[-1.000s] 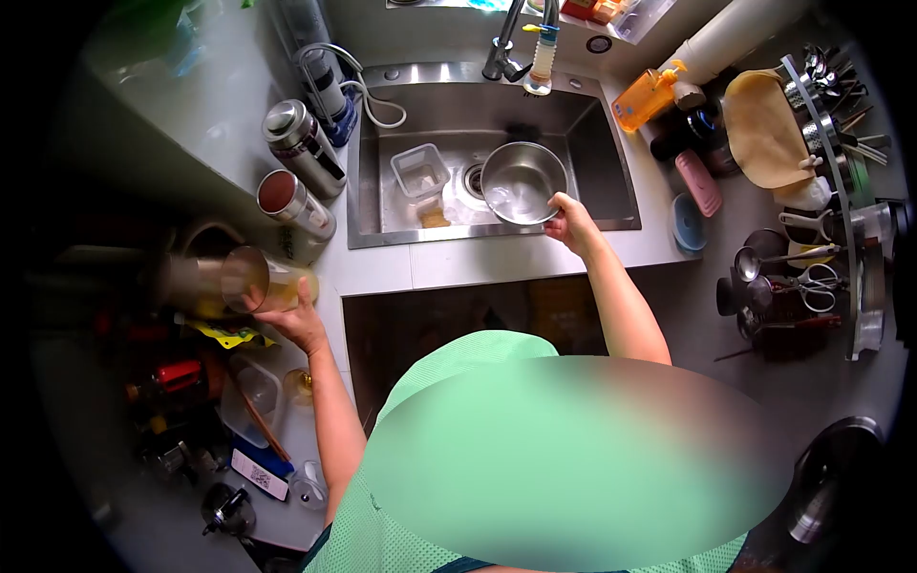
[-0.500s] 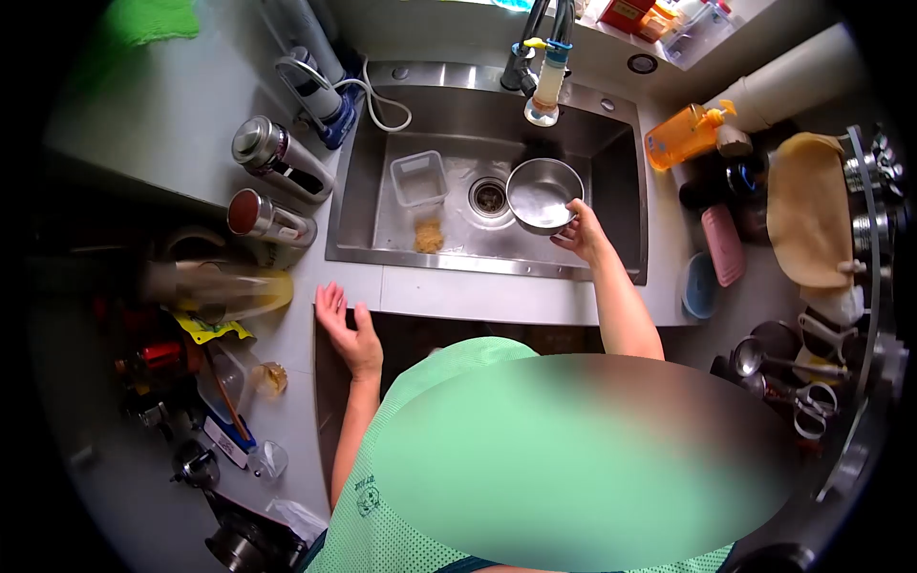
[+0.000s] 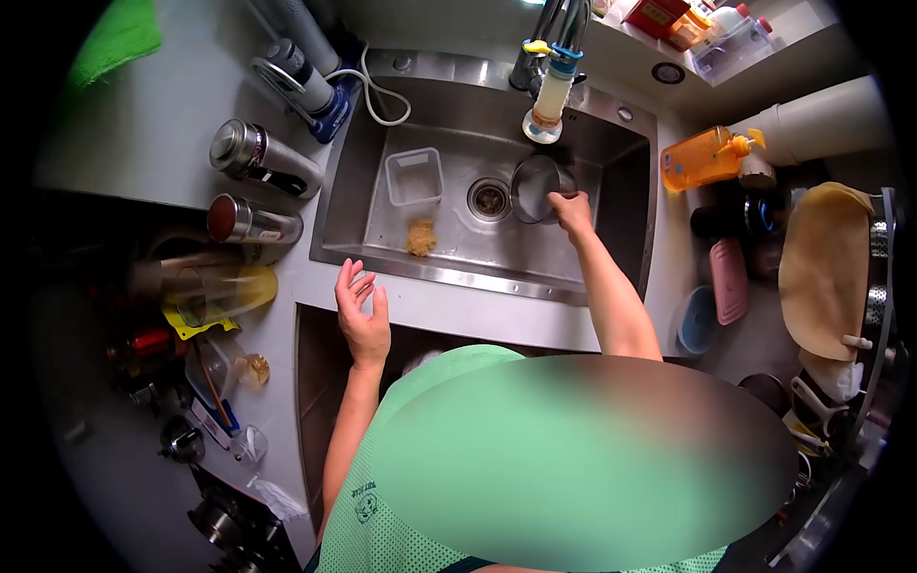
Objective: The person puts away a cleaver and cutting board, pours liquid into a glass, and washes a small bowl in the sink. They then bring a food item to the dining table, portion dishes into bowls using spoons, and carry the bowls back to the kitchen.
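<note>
My right hand [image 3: 571, 212] grips the rim of a round metal bowl [image 3: 531, 191], which is tilted inside the right part of the steel sink [image 3: 458, 274]. Nothing is in my left hand [image 3: 361, 310]; its fingers are apart, just in front of the sink's near left edge. A clear square plastic container [image 3: 415, 177] rests on the sink floor at the left, with a tan scrubber [image 3: 420, 237] below it. The drain [image 3: 489, 200] lies between container and bowl. Above the bowl hangs the faucet nozzle [image 3: 546, 110].
Two steel flasks [image 3: 267, 160] [image 3: 258, 222] stand left of the sink. An orange soap bottle [image 3: 702, 159], a pink item [image 3: 729, 282] and a blue round item [image 3: 695, 320] are at the right. A clear jug [image 3: 215, 294] is on the left counter.
My left hand has let go of the clear jug and come right, to the sink's front edge. The bowl in my right hand has tipped further over. The view has shifted.
</note>
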Motion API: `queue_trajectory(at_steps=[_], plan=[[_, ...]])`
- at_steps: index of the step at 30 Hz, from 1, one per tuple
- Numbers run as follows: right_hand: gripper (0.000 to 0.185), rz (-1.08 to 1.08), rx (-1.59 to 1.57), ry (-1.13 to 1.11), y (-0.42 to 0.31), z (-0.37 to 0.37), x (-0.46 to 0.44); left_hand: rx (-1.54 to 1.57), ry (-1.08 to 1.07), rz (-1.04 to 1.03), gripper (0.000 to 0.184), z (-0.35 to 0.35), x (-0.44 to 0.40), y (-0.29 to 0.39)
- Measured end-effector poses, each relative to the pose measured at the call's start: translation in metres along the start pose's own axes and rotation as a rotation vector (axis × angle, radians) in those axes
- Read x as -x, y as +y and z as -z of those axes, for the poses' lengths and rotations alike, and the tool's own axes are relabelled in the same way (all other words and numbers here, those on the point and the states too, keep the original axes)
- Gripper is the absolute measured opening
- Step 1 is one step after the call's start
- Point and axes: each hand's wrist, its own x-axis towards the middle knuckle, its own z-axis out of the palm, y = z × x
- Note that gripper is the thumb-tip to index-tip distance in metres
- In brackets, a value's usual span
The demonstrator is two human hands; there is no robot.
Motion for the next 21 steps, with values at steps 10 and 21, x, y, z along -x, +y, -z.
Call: queue_trajectory(at_steps=[10,21], plan=[[0.074,0.423,0.386,0.227,-0.051,-0.016,0.066,0.0,-0.106,0.015,0.05,0.008,-0.008,-0.003],[0.08,0.967,0.6,0.381,-0.06,-0.007,0.094,0.005,-0.223,-0.01,0.048,0.013,-0.013,-0.011]])
